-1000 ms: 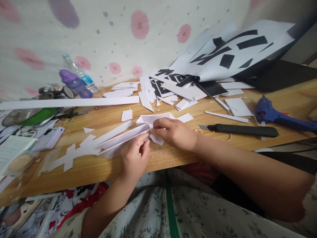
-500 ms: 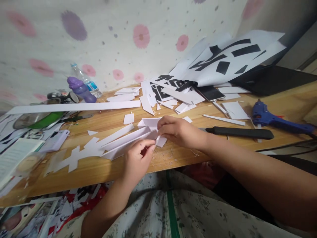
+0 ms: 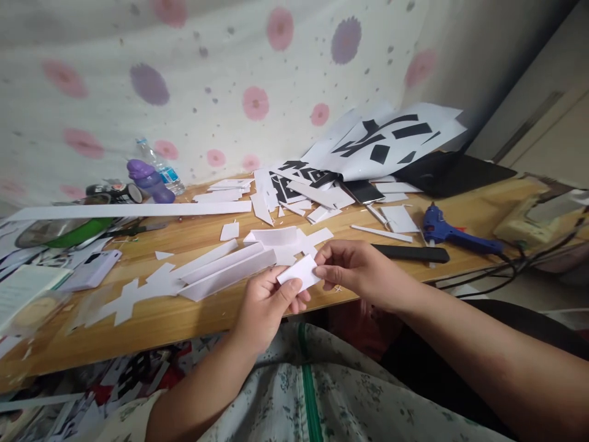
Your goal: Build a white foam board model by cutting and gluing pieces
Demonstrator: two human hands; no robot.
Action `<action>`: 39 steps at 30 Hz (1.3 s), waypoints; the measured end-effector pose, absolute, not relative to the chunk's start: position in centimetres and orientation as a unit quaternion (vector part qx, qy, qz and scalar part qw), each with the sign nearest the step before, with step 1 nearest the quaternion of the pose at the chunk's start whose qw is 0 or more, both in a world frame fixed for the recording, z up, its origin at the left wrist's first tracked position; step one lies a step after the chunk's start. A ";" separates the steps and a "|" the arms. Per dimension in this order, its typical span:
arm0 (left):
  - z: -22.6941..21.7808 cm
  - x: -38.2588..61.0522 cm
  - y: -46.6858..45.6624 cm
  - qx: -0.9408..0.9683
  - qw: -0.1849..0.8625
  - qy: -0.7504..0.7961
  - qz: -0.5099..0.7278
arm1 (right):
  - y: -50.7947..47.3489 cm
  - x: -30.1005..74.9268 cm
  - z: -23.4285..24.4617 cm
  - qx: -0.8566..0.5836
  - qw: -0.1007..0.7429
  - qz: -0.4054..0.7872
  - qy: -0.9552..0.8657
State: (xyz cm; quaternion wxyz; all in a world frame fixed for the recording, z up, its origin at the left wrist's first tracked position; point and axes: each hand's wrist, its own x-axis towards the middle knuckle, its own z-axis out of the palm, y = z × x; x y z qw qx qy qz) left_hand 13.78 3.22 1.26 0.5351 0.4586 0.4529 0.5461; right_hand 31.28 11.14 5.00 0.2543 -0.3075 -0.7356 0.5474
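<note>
Both hands pinch one small white foam-board piece (image 3: pixel 300 272) just above the near edge of the wooden table (image 3: pixel 151 316). My left hand (image 3: pixel 267 304) grips its lower left corner; my right hand (image 3: pixel 354 267) holds its right end. Just beyond the hands lies a long white folded foam-board shape (image 3: pixel 221 270) with cross-like arms on its left end. More white offcuts (image 3: pixel 285 236) lie behind it.
A black utility knife (image 3: pixel 407 252) and a blue glue gun (image 3: pixel 448 230) lie to the right. Black-and-white printed sheets (image 3: pixel 391 138) pile at the back. A long white strip (image 3: pixel 129 210), bottles (image 3: pixel 150 175) and clutter fill the left. Cables (image 3: pixel 519 264) hang at the right edge.
Both hands have lifted a small white piece off the long folded shape and drawn it toward me, past the table edge. The camera has swung right.
</note>
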 end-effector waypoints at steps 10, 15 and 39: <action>1.1 16.4 4.3 0.442 0.511 0.485 0.555 | 15.3 42.8 1.0 -0.452 0.033 -0.031 -0.891; 1.3 16.7 6.1 0.452 0.494 0.505 0.545 | 15.5 41.9 0.9 -0.466 -0.015 -0.023 -0.884; 1.8 14.9 11.1 0.775 0.110 0.476 0.401 | 10.6 35.2 3.7 -0.448 0.129 0.188 -0.865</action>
